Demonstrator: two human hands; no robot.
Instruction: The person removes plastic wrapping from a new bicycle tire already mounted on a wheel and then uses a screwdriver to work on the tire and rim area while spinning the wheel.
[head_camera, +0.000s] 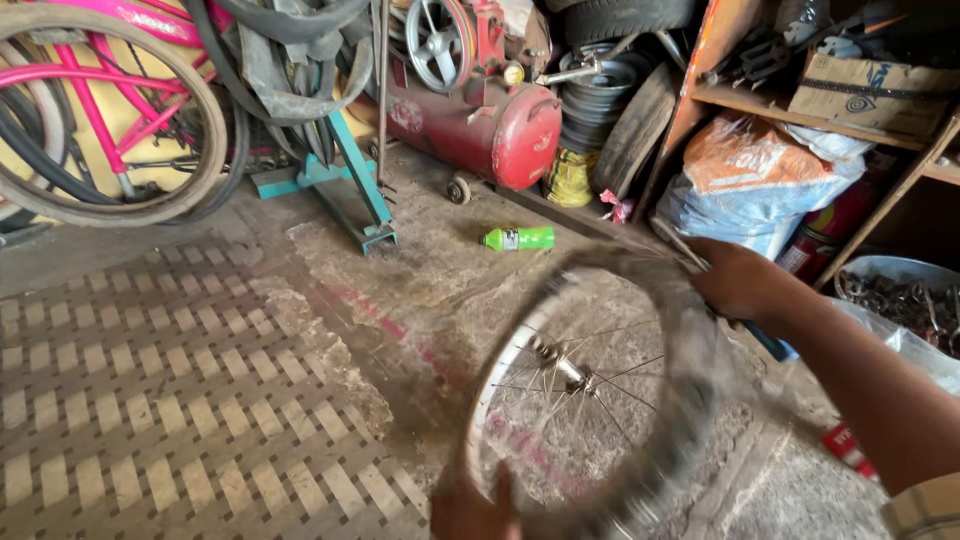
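Note:
A bicycle wheel (585, 385) with a white rim, thin spokes and a dark tyre is held upright above the floor, blurred by motion. My right hand (735, 280) grips the tyre at its upper right edge and seems to hold a thin tool with a blue handle against it. My left hand (475, 510) holds the wheel's bottom edge at the lower border of the view; only its fingers show.
A green bottle (520, 238) lies on the concrete floor. Behind it stand a red air compressor (470, 110), stacked tyres (620, 90), a pink bicycle (100, 100) and a teal stand (345, 190). Wooden shelves (800, 100), a sack (755, 185) and a bag of metal parts (900, 300) are at right.

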